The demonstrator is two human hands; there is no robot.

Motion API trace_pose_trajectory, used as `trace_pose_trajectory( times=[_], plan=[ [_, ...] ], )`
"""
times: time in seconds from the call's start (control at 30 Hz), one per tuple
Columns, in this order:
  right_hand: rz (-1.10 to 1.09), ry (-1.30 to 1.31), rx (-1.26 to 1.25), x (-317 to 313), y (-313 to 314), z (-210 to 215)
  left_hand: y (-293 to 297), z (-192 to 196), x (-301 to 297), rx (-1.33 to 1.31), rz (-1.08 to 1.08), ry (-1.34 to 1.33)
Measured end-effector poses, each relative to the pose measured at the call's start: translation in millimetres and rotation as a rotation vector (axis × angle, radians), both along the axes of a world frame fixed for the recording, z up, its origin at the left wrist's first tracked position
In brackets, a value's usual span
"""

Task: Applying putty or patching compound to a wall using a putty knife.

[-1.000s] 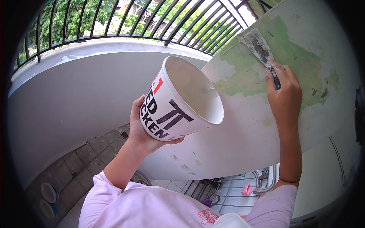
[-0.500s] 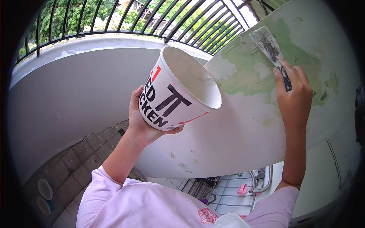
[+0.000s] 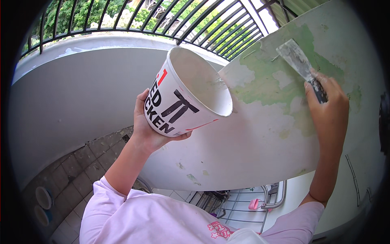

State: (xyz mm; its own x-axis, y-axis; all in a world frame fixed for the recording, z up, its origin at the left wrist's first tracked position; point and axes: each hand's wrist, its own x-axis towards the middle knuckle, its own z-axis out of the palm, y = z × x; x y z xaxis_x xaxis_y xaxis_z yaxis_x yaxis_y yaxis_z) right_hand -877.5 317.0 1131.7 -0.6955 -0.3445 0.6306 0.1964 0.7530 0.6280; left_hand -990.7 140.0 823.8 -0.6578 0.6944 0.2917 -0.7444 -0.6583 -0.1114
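My left hand (image 3: 147, 126) is wrapped round the lower part of a white paper bucket (image 3: 185, 87) with black and red print. The bucket is tilted, its mouth toward the upper right; pale residue coats the inside. In my right hand (image 3: 330, 95) is a putty knife (image 3: 298, 59), gripped by its dark handle, the wide blade smeared with whitish stuff and pointing up and left. Its blade lies over a wall (image 3: 260, 138) with white paint and patches of bare green (image 3: 264, 77). Whether the blade touches the wall I cannot tell.
Black metal railing (image 3: 134, 20) tops a low grey parapet (image 3: 73, 89) on the left, with trees beyond. Tiled floor (image 3: 69, 171) lies below, holding two round tubs (image 3: 44, 198) at lower left. A metal rack (image 3: 248, 203) with a pink item stands by my body.
My right hand and the putty knife have moved right and slightly down across the wall. The bucket in my left hand has shifted a little left. The view has shifted slightly.
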Motion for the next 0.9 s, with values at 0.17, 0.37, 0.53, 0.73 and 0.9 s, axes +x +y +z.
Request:
trace_pose_trajectory(
  times=[0.17, 0.37, 0.53, 0.73, 0.9],
  plan=[
    [0.144, -0.198, 0.038, -55, -32, 66, -1, 1, 0, 0.035, -0.014, -0.008],
    [-0.291, -0.519, -0.181, -76, -108, 113, 4, -2, 2, 0.049, 0.013, 0.011],
    [-0.573, -0.583, -0.369, -83, -102, 95, -1, -6, 6, 0.021, 0.027, -0.020],
    [-0.155, -0.317, -0.040, -78, -60, 76, -6, -7, 8, 0.031, 0.041, -0.008],
    [-0.025, -0.251, 0.410, -66, -55, 65, -5, -9, 11, 0.034, 0.057, -0.022]
  ],
)
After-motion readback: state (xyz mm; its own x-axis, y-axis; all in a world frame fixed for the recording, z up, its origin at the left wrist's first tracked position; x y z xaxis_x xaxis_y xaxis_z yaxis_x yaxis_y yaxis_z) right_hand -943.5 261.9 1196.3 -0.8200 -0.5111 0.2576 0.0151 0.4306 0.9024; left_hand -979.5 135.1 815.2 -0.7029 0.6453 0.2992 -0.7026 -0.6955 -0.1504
